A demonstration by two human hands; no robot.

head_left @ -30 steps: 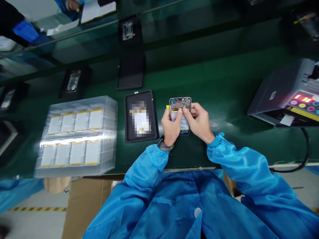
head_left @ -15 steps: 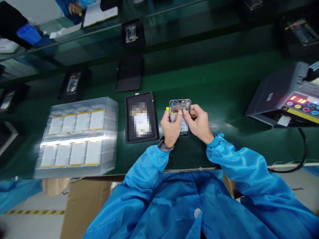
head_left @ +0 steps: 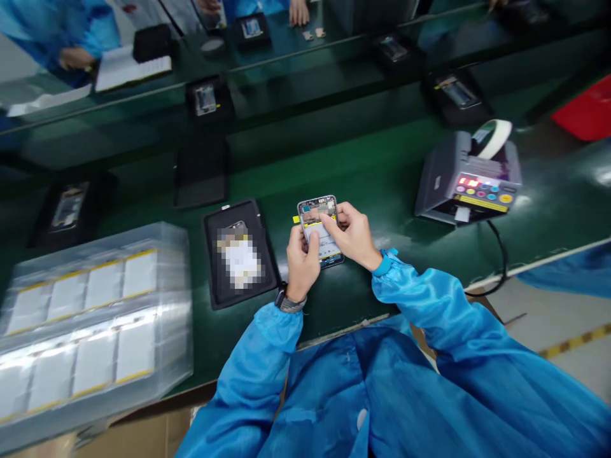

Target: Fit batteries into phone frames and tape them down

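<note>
While the left hand (head_left: 301, 262) grips the open phone (head_left: 319, 229) by its left edge, fingers clamped on the frame, the right hand (head_left: 356, 236) holds the right edge and presses a fingertip onto the battery inside. Held just above the tabletop (head_left: 382, 172) near its front edge, the phone sits between a black tray (head_left: 238, 254) and a tape dispenser (head_left: 465, 181). It looks light, stiff and thin, with exposed boards likely fragile; the metal rim seems the safest hold.
</note>
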